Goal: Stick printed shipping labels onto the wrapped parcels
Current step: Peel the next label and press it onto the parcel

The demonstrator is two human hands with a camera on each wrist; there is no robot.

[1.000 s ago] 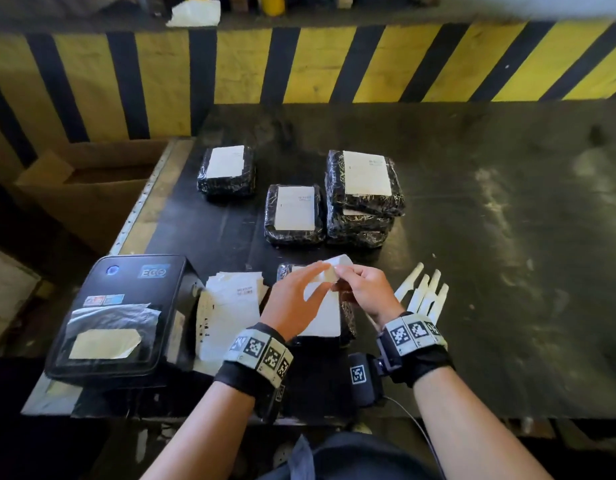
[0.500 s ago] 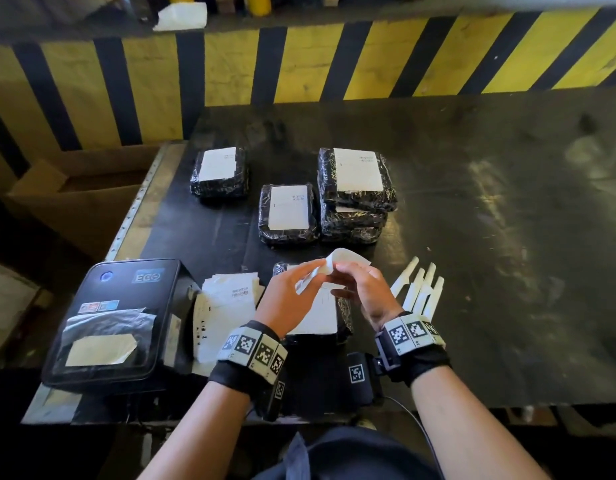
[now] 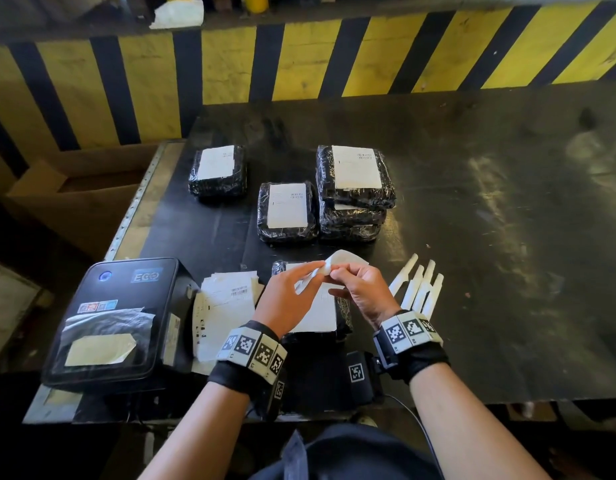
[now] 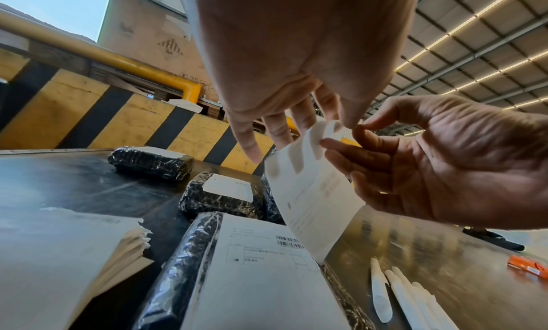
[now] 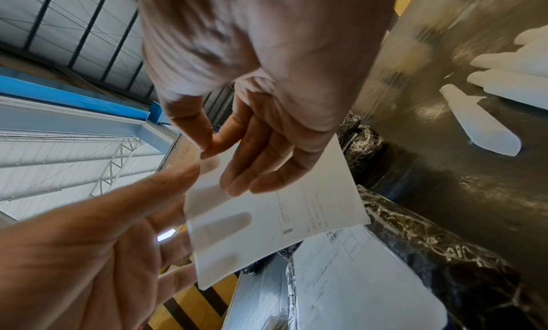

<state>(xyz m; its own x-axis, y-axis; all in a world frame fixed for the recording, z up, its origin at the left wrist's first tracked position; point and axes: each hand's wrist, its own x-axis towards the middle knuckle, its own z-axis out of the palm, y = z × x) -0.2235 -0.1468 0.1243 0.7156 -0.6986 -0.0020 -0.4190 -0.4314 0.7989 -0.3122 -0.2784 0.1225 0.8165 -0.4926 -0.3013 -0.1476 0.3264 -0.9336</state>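
Item: shipping label, white, printed, held in the air above the near parcel at the near middle of the surface. Its upper corner is pinched between thumb and forefinger of the right hand; the left hand pinches the same corner, its other fingers spread behind the sheet and showing through it as shadows. Judged step: label being split from its backing at the corner. The near parcel, wrapped in black film, already carries a label on its top face. Further stock: a lone labelled parcel at far left, one at far middle, and a labelled stack to its right. A pile of printed sheets lies left of the near parcel, beside a black label printer. White peeled strips lie to the right. Risks noted: the thin sheet may be torn at the corner if peeled too fast; the freed adhesive may fold onto itself or cling to the fingers; the hanging lower edge, close above the near parcel, may be caught on that parcel's label or film; a crooked or creased laying on wrinkled film may leave the barcode unreadable.
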